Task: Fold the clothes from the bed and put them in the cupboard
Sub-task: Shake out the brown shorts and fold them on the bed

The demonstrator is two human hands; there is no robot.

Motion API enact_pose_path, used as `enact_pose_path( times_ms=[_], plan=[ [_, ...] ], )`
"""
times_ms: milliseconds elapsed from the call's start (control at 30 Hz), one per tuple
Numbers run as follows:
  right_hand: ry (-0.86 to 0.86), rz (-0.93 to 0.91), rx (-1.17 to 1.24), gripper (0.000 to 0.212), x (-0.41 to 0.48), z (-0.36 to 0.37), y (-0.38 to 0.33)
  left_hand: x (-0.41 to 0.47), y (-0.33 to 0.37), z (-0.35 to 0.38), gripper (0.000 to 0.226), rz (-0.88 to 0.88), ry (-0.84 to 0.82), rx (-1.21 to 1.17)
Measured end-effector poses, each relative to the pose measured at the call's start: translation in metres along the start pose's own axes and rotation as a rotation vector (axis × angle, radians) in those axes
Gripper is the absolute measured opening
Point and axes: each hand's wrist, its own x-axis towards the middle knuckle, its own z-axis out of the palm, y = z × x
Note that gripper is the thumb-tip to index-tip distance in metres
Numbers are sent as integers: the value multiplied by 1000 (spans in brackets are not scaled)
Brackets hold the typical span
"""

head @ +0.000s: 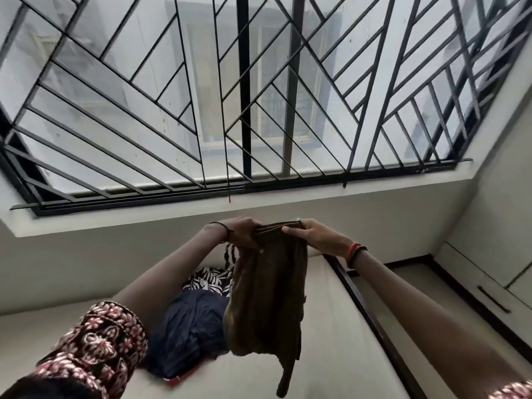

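A brown garment (267,295) is held up above the bed (331,326) by its top edge, pinched by the left hand (241,233) and the right hand (313,236), with more clothes (190,321) lying below

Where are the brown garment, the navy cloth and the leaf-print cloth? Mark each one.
brown garment (267,289), head view, middle of the hanging fabric.
navy cloth (190,326), head view, centre of the bunched heap.
leaf-print cloth (208,280), head view, the visible patch beyond the navy heap.

Maroon floral sleeve (98,347), red and black bracelets (355,253)
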Motion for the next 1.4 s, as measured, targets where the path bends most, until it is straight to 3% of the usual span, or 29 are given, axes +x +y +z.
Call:
enact_pose_path(
  times_ms=[167, 367, 600, 733, 867, 1000, 1100, 1200, 1300, 1400],
  plan=[
    [132, -28, -268, 29, -11, -10, 33, 13, 5, 25, 49, 16, -62, -13],
    [78, 55, -505, 23, -16, -8, 96, 31, 10, 75, 51, -8, -78, 171],
    [10, 241, -506, 13, -9, -7, 173, 78, -8, 140, 30, 34, -332, -133],
    [101, 281, -505, 9, 13, -24, 197, 124, -12, 150, 32, 22, -222, -31],
    [260, 167, -577, 32, 40, -58, 207, 169, -14, 142, 27, 54, -21, 78],
    [341, 42, -618, 38, 65, -92, 210, 205, -19, 129, 27, 108, 229, 139],
    [383, 29, -616, 42, 69, -98, 230, 219, -33, 141, 26, 206, 323, 117],
    [375, 84, -688, 38, 58, -74, 274, 218, -48, 195, 31, 317, 372, 106],
    [308, 199, -767, 33, 36, -28, 339, 201, -58, 282, 47, 342, 299, 112],
    [171, 276, -792, 56, 6, 35, 421, 172, -67, 392, 73, 312, 160, 75]
  ],
)
